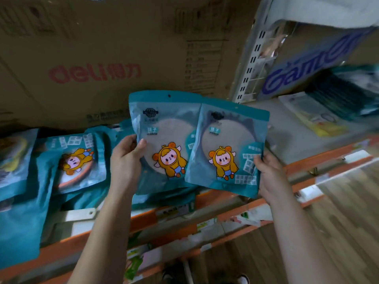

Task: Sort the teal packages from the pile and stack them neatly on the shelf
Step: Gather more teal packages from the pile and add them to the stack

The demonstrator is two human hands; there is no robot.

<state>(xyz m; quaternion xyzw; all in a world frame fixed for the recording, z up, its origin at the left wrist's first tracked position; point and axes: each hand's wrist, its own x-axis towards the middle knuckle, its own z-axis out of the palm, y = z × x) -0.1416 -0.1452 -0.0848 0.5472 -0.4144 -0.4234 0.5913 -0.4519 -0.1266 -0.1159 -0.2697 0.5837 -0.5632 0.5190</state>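
- A large cardboard box point(92, 58) fills the back, leaving the front of the shelf point(287, 138) for stock.
- The pile of teal packages point(78, 165) lies overlapped and askew at its left.
- The left mirror package point(164, 140) and right mirror package point(227, 148) are held upright above the shelf edge, overlapping, probably to be squared up.
- The left hand point(125, 160) grips the first, thumb in front; the right hand point(268, 173) grips the second's lower corner.

Shelf point(287, 138) bare R of upright point(251, 65); teal pile point(78, 167) fills L; cardboard box point(98, 48) blocks rear.
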